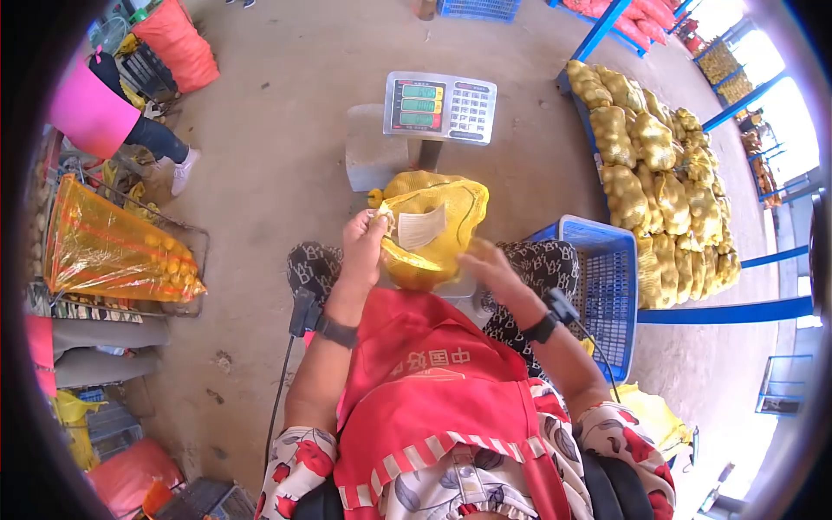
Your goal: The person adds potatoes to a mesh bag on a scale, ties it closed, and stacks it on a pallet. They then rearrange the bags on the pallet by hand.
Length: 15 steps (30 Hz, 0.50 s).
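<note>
Your left hand (364, 238) pinches the rim of the yellow net bag (452, 244), with the fingers closed on a bunched bit of net. Your right hand (491, 263) is at the other side of the bag, by its lower right edge. That hand is blurry, so I cannot tell if its fingers are open or gripping the net. The bag is in front of you, near your knees, and its wide mouth faces up to you. A pale paper (422, 227) with lines on it shows in the mouth. A small orange thing (374, 198) is just beside the bag, on the left. Past the bag is a scale (440, 107) with three green number windows on its left part and lots of buttons on its right part. A gray block (374, 149) is by the scale's post. Near your right knee is a blue basket (598, 290) with holes in its sides. Farther right, a big pile of full net bags (654, 182) is stacked up. On your left, a long see-through orange bag (121, 247) lies with round orange things at one end. Beyond it you can see part of a person in pink (95, 108), and near them is a red sack (179, 45).
</note>
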Each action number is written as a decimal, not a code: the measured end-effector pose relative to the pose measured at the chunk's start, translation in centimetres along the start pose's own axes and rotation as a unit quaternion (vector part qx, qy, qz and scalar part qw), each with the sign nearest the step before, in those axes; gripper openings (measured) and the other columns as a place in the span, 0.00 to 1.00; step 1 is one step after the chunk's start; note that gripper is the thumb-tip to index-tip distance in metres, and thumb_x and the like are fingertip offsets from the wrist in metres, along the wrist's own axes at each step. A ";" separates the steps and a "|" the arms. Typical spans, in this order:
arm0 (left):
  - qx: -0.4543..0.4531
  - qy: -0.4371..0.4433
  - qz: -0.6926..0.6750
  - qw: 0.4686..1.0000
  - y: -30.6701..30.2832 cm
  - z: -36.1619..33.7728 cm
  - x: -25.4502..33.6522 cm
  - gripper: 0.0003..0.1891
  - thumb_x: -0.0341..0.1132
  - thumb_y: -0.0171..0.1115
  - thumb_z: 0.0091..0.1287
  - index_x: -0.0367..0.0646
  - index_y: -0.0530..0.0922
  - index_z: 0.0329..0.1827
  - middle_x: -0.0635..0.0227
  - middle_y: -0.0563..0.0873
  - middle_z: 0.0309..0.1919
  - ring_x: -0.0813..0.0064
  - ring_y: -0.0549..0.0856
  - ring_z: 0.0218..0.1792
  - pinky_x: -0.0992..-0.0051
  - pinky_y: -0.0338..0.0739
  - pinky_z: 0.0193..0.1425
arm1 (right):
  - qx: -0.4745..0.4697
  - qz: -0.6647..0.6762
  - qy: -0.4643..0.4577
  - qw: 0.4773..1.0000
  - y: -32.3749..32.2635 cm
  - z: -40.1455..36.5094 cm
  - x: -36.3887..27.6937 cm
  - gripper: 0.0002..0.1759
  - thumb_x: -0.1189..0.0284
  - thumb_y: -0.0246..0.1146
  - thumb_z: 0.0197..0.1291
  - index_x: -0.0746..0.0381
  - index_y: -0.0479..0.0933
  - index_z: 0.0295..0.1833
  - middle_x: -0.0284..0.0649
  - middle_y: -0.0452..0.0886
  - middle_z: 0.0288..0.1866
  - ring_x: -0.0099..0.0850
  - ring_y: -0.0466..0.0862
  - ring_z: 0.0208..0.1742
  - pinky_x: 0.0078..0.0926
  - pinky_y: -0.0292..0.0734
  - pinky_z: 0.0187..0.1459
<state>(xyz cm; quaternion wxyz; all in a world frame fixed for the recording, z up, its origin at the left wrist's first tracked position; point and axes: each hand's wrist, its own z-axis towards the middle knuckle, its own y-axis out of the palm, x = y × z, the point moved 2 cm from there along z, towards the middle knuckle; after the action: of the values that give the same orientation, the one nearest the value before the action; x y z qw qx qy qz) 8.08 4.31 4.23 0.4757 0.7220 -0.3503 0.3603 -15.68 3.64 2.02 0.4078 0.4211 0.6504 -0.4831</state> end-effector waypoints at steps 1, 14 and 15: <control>-0.003 0.001 0.008 1.000 0.0 0.1 0.1 0.04 0.31 0.54 0.68 0.41 0.75 0.39 0.75 0.75 0.20 0.88 0.65 0.09 0.83 0.58 0.11 | -0.077 0.108 0.092 0.987 1.2 -0.7 0.0 0.17 0.62 0.64 0.59 0.67 0.78 0.42 0.34 0.80 0.27 0.23 0.79 0.27 0.22 0.76 0.34; -0.167 0.529 0.349 0.755 7.8 -2.9 5.8 0.14 0.39 0.59 0.64 0.34 0.75 0.42 0.62 0.82 0.29 0.57 0.82 0.36 0.63 0.77 0.42 | -0.180 -0.063 -0.288 0.939 -4.3 -4.4 -26.1 0.15 0.70 0.58 0.66 0.67 0.74 0.27 0.32 0.76 0.20 0.18 0.76 0.20 0.18 0.72 0.24; -0.167 0.531 0.351 0.753 8.0 -2.9 6.1 0.14 0.39 0.59 0.64 0.34 0.75 0.42 0.62 0.82 0.29 0.57 0.82 0.36 0.63 0.77 0.42 | -0.179 -0.061 -0.291 0.938 -3.9 -4.4 -26.3 0.15 0.70 0.58 0.66 0.67 0.74 0.27 0.32 0.76 0.20 0.18 0.76 0.20 0.18 0.72 0.24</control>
<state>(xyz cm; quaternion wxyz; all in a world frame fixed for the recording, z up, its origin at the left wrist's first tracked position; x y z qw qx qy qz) 3.77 3.64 13.76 0.5385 0.1496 -0.3244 0.7631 -11.69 3.13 28.65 0.6176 0.1412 0.6034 -0.4844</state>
